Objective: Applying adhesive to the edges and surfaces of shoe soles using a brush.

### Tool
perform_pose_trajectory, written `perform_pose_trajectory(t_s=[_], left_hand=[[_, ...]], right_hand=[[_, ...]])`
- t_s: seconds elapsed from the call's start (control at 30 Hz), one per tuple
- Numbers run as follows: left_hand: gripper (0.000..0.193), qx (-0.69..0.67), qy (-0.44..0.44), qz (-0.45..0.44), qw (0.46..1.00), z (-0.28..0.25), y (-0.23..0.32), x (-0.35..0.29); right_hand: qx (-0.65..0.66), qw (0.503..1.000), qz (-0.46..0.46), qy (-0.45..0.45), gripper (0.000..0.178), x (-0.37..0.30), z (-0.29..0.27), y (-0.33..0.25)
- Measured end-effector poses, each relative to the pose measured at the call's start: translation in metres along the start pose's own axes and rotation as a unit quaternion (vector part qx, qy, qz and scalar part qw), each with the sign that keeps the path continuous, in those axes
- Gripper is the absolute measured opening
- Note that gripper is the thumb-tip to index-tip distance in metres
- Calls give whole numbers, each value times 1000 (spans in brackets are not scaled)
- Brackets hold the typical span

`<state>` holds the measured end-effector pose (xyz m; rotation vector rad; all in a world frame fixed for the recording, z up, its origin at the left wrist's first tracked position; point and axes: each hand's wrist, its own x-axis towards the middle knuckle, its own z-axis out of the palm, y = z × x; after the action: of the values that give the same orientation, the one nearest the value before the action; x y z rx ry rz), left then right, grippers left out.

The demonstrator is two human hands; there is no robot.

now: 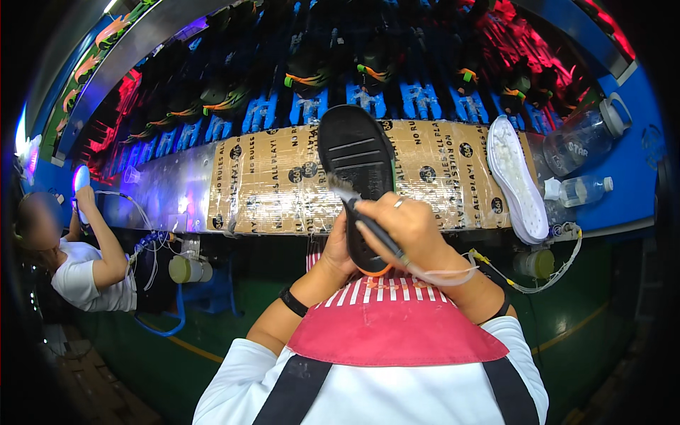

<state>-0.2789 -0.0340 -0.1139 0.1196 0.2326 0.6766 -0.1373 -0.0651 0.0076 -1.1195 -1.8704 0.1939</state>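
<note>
Cardboard (pixel 269 177), glossy and printed, stretches across mid-frame. At the centre, one black sole (pixel 358 145), long and cross-ridged, is held tilted by the left hand (pixel 338 244), its fingers closed around the lower left edge. Right of centre lies a white sole (pixel 516 177), its hollow lumpy. Two clear bottles stand out at the right: a large bottle (pixel 577 145) and a small bottle (pixel 582 191) (contents I cannot tell). The right hand (pixel 407 223) grips one slim dark-handled brush (pixel 388 244), bristles over the black sole.
</note>
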Motion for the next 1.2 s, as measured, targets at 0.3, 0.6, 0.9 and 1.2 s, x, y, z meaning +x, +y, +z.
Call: perform_pose_trajectory(t_s=[0.3, 0.6, 0.9, 1.2], left_hand=[[54, 60, 23, 36, 997, 16, -2, 0], [50, 14, -41, 4, 999, 2, -1, -5], [57, -4, -48, 24, 999, -6, 6, -2], [61, 29, -64, 72, 995, 19, 18, 6]], right_hand=[[25, 989, 61, 131, 25, 5, -6, 6], [99, 995, 23, -10, 23, 2, -6, -3], [30, 1000, -8, -6, 24, -1, 4, -6], [73, 995, 40, 54, 25, -11, 18, 0]])
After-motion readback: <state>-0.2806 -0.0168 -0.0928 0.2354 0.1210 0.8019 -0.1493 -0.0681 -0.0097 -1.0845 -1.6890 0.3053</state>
